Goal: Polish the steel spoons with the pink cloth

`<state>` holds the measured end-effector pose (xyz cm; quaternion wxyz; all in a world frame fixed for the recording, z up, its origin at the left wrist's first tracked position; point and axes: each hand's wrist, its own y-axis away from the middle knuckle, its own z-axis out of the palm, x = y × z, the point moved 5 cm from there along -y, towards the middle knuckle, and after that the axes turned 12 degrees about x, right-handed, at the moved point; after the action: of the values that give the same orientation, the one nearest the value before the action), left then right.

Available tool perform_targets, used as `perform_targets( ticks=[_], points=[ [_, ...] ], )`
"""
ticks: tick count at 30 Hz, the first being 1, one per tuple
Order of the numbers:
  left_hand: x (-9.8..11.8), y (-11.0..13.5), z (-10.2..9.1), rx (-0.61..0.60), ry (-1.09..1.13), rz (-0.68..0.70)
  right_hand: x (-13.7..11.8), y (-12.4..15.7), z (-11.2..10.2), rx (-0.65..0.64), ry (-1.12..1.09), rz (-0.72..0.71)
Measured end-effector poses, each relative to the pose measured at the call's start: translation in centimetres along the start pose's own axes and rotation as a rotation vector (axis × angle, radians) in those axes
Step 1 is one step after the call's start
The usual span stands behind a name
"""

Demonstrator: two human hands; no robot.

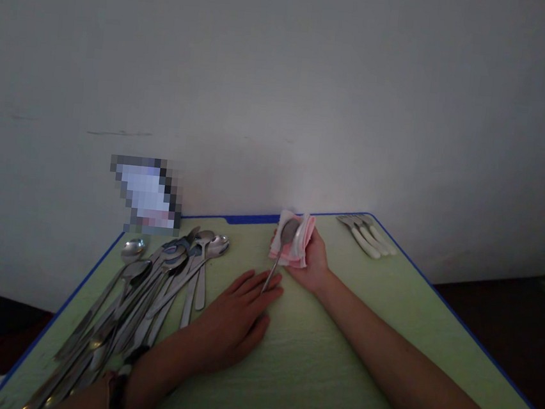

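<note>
A metal spoon (273, 267) slants over the middle of the table, bowl end up. Its handle runs down to the fingers of my left hand (235, 320), which grip its lower end, palm down. My right hand (314, 263) holds a folded pink and white cloth (291, 254), with the spoon's bowl lying against it. The fingers behind the cloth are mostly hidden. To the left of my left hand spreads a pile of metal spoons and other cutlery (148, 295), some of it behind my left forearm.
Several forks with white handles (368, 239) lie side by side at the back right of the light green table (314, 376). A blue edge runs around the tabletop. A blurred-out screen-like device (148, 192) leans at the back left, near the grey wall (283, 90).
</note>
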<state>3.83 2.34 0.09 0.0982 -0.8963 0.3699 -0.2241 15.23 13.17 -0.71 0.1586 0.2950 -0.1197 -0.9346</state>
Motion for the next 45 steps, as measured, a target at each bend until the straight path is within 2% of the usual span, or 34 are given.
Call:
perform_targets(
  ticks=[9, 13, 20, 31, 45],
  points=[
    [-0.4, 0.1, 0.4, -0.004, -0.024, 0.001, 0.4, -0.5, -0.9, 0.021, 0.077, 0.006],
    [-0.3, 0.1, 0.4, -0.01, -0.011, 0.029, 0.7, -0.6, -1.4, 0.055, 0.091, 0.071],
    [0.1, -0.1, 0.0, -0.025, 0.009, 0.062, 0.7, 0.0, -0.6, -0.061, 0.021, 0.134],
    [0.4, -0.3, -0.2, -0.045, 0.013, 0.063, 1.0, 0.3, -0.3, -0.189, 0.057, 0.21],
    [-0.1, -0.2, 0.1, -0.013, 0.019, 0.043, 1.1, -0.2, -0.7, -0.062, 0.091, 0.128]
  ],
)
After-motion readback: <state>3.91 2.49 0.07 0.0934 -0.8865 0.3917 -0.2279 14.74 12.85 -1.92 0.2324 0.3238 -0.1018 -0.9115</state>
